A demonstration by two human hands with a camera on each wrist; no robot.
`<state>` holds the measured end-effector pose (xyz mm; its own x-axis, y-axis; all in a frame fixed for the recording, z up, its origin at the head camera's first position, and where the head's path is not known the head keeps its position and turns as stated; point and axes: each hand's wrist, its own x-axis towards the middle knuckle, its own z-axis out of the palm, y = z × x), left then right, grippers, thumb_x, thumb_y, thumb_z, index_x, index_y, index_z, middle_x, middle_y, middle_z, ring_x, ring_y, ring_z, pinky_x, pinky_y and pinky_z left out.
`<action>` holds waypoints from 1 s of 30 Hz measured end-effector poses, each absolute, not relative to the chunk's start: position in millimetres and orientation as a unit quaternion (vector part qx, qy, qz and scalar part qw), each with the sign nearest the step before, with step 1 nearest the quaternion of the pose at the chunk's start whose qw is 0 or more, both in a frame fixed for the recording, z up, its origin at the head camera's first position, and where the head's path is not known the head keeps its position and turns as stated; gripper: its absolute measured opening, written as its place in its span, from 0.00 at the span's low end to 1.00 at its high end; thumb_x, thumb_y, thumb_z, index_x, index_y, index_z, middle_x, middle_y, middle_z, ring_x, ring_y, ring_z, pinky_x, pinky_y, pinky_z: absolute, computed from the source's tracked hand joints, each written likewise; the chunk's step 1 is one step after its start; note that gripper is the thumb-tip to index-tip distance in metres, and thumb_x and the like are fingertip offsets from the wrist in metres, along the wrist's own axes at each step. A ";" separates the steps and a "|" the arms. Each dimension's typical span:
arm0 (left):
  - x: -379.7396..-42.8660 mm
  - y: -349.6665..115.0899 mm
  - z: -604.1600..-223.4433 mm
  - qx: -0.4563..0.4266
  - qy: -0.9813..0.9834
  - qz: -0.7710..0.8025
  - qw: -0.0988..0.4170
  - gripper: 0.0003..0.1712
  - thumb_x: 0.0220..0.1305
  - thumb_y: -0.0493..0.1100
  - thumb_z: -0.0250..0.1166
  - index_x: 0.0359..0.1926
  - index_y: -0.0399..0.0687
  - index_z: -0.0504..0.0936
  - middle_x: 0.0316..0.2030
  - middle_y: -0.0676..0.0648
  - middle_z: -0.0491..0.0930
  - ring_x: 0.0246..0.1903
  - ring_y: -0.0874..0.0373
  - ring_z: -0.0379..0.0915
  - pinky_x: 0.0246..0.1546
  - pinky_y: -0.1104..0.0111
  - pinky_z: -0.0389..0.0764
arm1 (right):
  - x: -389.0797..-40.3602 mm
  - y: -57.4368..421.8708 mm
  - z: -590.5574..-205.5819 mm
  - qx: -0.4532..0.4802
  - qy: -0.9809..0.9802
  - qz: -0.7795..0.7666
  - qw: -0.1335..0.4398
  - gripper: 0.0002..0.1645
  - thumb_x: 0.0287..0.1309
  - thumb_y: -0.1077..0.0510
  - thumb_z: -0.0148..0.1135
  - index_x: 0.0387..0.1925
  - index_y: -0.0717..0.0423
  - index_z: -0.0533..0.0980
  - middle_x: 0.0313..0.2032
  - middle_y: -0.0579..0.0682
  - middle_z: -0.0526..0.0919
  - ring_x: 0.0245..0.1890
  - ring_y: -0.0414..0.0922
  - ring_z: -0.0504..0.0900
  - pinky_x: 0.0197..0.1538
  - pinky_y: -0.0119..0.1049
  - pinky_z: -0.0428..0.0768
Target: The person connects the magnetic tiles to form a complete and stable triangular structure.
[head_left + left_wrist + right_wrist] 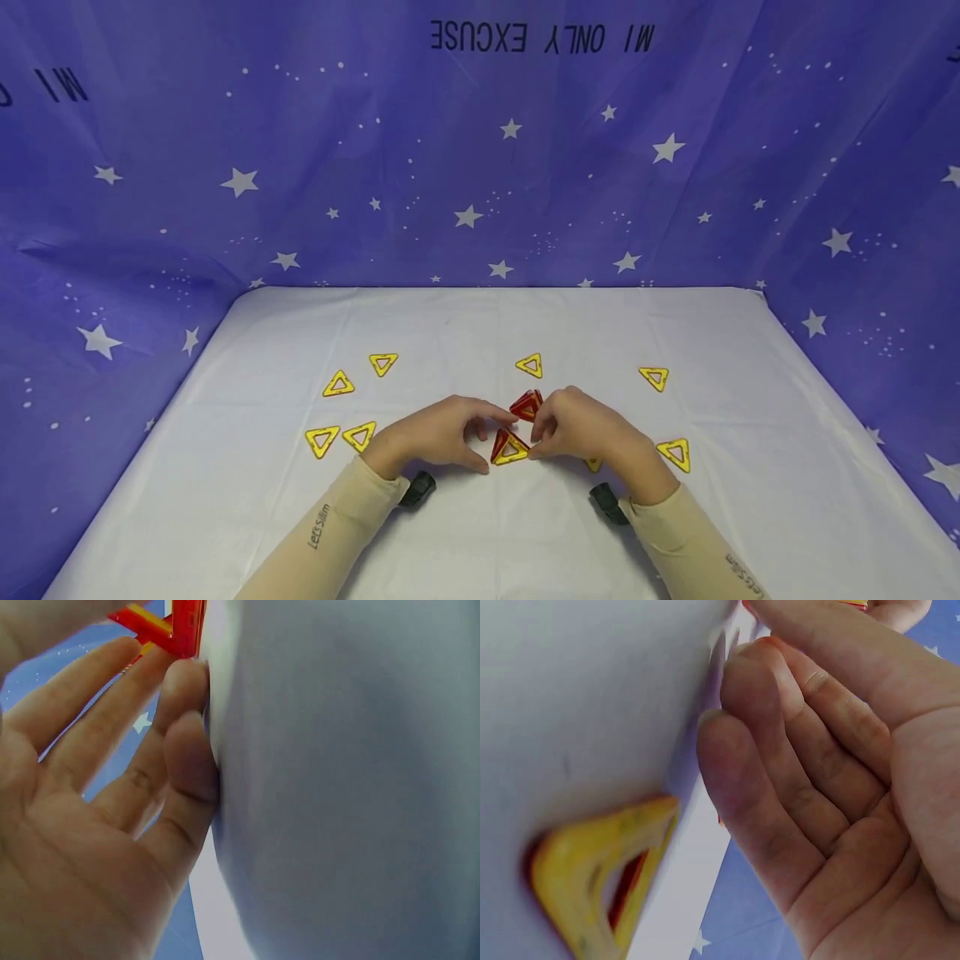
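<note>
While a near pyramid point(502, 445) and a far pyramid point(520, 406) stand close together on the counter point(495, 533), the left hand point(450, 429) and right hand point(581, 425) flank them, a placing that probably serves to steady the slanted faces, yellow and red on the near one. The left hand is loosely arched, thumb and index finger well apart, and seems to have hold of nothing; its index fingertip lies at or just beside the far pyramid. The right hand bends its fingers inward, with the thumb tip at the near pyramid's right corner; whether it pinches that corner cannot be told. Both pyramids thus lie between the hands. Loose yellow triangles point(322, 432) lie flat around them, most well apart, a spread that likely leaves the middle uncrowded.
</note>
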<state>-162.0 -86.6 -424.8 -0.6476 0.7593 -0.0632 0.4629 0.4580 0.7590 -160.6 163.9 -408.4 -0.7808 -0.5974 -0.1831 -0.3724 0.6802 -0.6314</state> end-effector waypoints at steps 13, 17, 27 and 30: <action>-155.6 -76.2 -426.6 0.363 0.874 0.288 0.149 0.25 0.56 0.45 0.78 0.55 0.49 0.85 0.33 0.54 0.75 0.30 0.63 0.67 0.33 0.71 0.71 | -182.5 252.4 -391.2 -0.147 0.916 -0.340 0.155 0.18 0.51 0.54 0.79 0.42 0.58 0.86 0.29 0.44 0.84 0.31 0.44 0.81 0.38 0.41 0.79; -155.7 -76.9 -427.7 0.360 0.874 0.292 0.146 0.24 0.56 0.46 0.79 0.54 0.49 0.86 0.32 0.53 0.75 0.28 0.64 0.66 0.32 0.70 0.71 | -186.1 289.0 -393.2 -0.086 0.933 -0.333 0.103 0.25 0.52 0.50 0.78 0.49 0.59 0.85 0.36 0.48 0.85 0.38 0.48 0.81 0.40 0.42 0.79; -157.2 -77.2 -428.2 0.359 0.871 0.300 0.148 0.24 0.56 0.46 0.79 0.54 0.49 0.86 0.32 0.54 0.75 0.29 0.63 0.68 0.32 0.70 0.72 | -185.5 335.0 -407.2 0.005 0.938 -0.342 0.057 0.37 0.55 0.46 0.76 0.61 0.61 0.77 0.53 0.65 0.80 0.51 0.60 0.79 0.42 0.44 0.80; -157.3 -76.4 -428.1 0.355 0.873 0.299 0.151 0.25 0.56 0.47 0.78 0.54 0.50 0.85 0.33 0.55 0.75 0.29 0.63 0.68 0.32 0.70 0.72 | -187.3 338.9 -412.2 0.007 0.939 -0.338 0.061 0.38 0.57 0.48 0.74 0.64 0.62 0.74 0.58 0.69 0.76 0.57 0.65 0.75 0.48 0.53 0.79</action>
